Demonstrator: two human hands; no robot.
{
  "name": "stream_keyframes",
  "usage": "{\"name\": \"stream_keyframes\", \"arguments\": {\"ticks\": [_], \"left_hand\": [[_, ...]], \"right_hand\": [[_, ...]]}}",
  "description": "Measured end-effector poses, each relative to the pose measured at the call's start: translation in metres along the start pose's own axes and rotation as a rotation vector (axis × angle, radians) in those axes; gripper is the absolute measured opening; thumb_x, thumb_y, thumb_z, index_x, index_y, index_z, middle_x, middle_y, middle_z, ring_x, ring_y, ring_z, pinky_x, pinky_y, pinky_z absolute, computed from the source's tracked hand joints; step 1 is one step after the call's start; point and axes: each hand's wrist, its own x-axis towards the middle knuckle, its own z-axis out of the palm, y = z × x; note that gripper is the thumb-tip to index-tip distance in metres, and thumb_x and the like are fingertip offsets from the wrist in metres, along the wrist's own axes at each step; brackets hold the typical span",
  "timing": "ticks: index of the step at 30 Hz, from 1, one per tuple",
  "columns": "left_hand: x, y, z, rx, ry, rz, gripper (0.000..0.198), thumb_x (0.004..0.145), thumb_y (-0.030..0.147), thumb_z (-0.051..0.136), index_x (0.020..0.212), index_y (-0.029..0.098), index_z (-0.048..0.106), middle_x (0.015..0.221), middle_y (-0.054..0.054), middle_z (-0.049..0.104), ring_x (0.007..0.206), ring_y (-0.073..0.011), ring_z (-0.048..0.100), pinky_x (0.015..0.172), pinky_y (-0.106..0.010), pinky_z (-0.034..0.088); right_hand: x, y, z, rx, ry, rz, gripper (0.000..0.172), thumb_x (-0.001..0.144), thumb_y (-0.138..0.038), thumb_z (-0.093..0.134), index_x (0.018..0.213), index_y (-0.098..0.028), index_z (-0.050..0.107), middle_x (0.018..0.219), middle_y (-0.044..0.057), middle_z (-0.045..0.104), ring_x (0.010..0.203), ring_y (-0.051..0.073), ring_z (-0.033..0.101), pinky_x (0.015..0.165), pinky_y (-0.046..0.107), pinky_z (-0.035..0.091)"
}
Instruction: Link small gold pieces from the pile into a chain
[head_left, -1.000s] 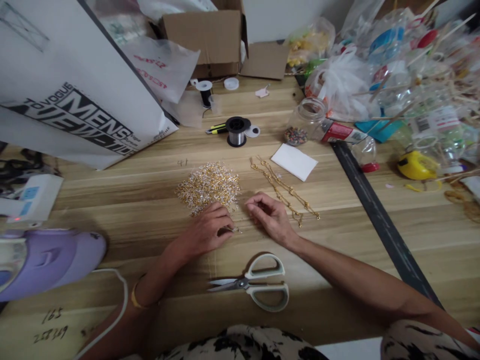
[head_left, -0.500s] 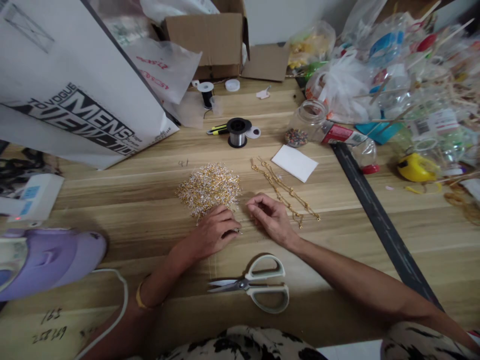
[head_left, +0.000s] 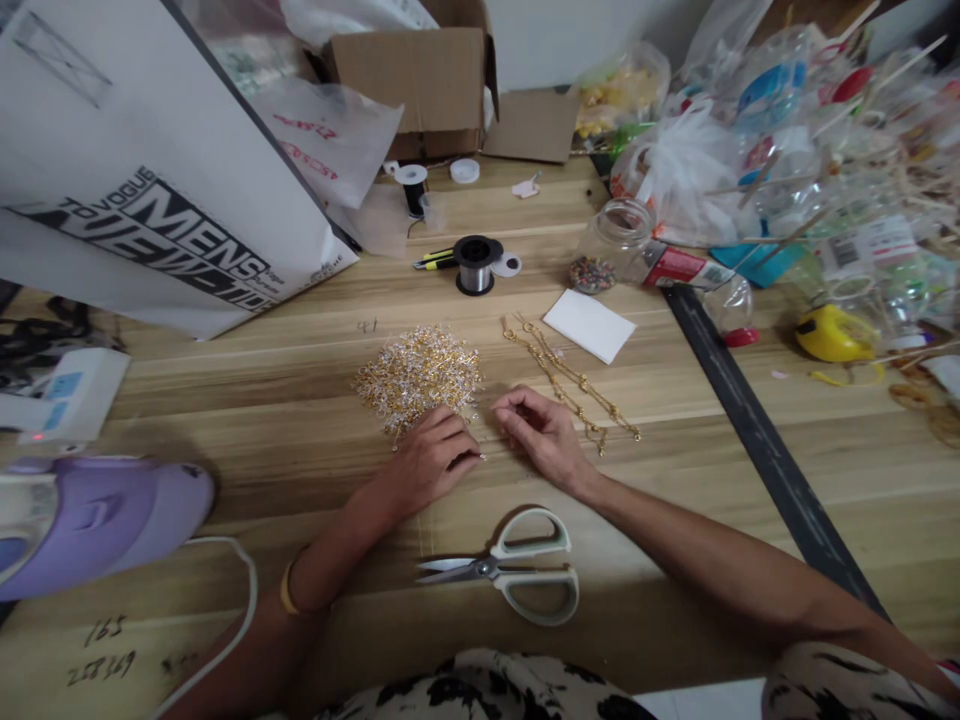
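Note:
A heap of tiny gold and silver beads (head_left: 418, 378) lies on the wooden table. My left hand (head_left: 435, 462) rests at its near edge, thumb and fingers pinched on a small shiny bead (head_left: 483, 457) that pokes out at the tips. Just to the right, my right hand (head_left: 546, 438) is closed, its thumb against its fingertips. What it pinches, if anything, is too small to make out. The fingertips of the two hands are a short gap apart. Beyond my right hand lie gold bead chains (head_left: 571, 385). Scissors (head_left: 499, 568) with pale handles lie below both hands, blades slightly apart.
A wire spool (head_left: 476, 268), a cutter (head_left: 435, 260) and a white card (head_left: 589, 326) lie farther back. A bead jar (head_left: 611, 245) stands near bagged clutter. At left are a large printed bag (head_left: 187, 180), a purple appliance (head_left: 127, 515) and its white cord (head_left: 247, 590).
My left thumb and fingers have drawn closer together, and less of the shiny piece shows at their tips. My right hand has barely moved.

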Motion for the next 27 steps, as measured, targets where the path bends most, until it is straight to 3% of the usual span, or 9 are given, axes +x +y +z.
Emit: {"name": "stream_keyframes", "arguments": {"ticks": [9, 27], "left_hand": [[-0.0005, 0.0011, -0.0085, -0.029, -0.039, 0.006, 0.014, 0.086, 0.022, 0.055, 0.079, 0.016, 0.065, 0.077, -0.005, 0.061, 0.082, -0.0178, 0.050, 0.077, -0.032, 0.042], [-0.0009, 0.0006, -0.0035, -0.006, -0.025, 0.015, 0.017, 0.087, 0.025, 0.054, 0.074, 0.016, 0.061, 0.075, -0.004, 0.060, 0.079, -0.0173, 0.048, 0.076, -0.031, 0.041]], "right_hand": [[0.0000, -0.0019, 0.0009, 0.011, 0.002, 0.017, 0.022, 0.081, -0.038, 0.062, 0.081, -0.017, 0.060, 0.068, 0.001, 0.055, 0.061, 0.012, 0.050, 0.053, 0.023, 0.039], [0.0005, -0.0024, 0.0003, 0.002, -0.003, 0.017, 0.020, 0.082, -0.037, 0.062, 0.081, -0.017, 0.060, 0.068, 0.001, 0.054, 0.064, 0.013, 0.051, 0.054, 0.023, 0.040]]}}
